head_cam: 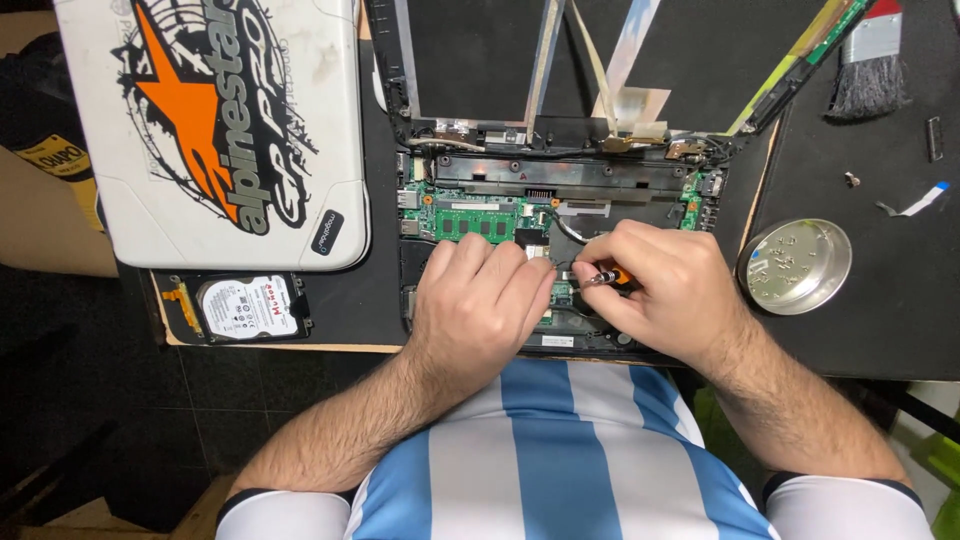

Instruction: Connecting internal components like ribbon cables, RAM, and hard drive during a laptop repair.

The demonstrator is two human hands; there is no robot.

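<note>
The right hand is pinching a small screwdriver with an orange grip, tip pointing left into the opened laptop at mid-scene; the left hand is resting curled on the board just beside the tip, fingers bent down and bracing, holding nothing that shows. The screwdriver is looking light, thin and stiff — probably best taken at the orange grip with fingertips, as here. The green board is looking rigid but fragile, with a fine cable looping close to the tip, so it likely wants pressure only on the frame edges. What the tip is touching cannot be told; the hands are hiding it. The laptop is lying on a dark mat over a desk, screen frame opened flat toward the far side. Far left, a white lid with an orange star sticker is sitting; near left, a bare hard drive. To the right — a round metal dish, and far right a brush plus loose small parts. Room is cramped, dim, floor dark below.
</note>
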